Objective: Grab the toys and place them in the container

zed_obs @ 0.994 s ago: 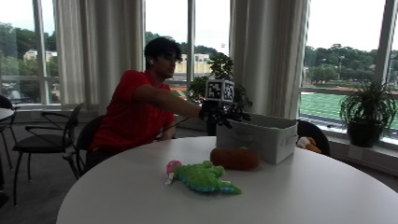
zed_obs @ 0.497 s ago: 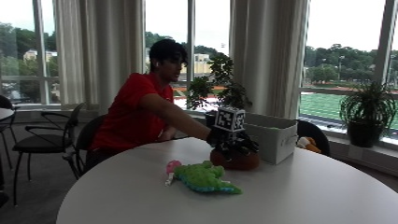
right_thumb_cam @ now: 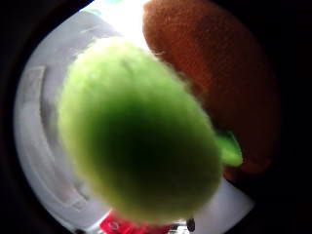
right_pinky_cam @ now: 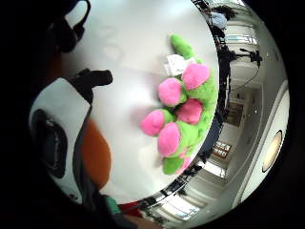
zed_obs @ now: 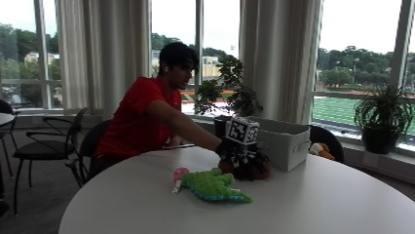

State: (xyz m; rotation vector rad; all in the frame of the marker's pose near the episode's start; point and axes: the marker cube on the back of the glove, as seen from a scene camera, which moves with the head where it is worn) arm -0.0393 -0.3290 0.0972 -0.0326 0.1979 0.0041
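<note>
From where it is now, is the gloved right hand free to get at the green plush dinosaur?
Probably yes. The right hand is down on the brown toy beside the container, and the green plush dinosaur lies right beside it on the table with nothing between them.

Potted plant (zed_obs: pixel 383 114) on the windowsill; chairs (zed_obs: pixel 48 146) beside round table (zed_obs: pixel 324 204).

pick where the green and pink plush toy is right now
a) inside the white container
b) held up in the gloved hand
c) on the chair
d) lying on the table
d: the green and pink plush toy lies on the white table, in front of the container, while the gloved right hand is down on the orange toy.
</note>
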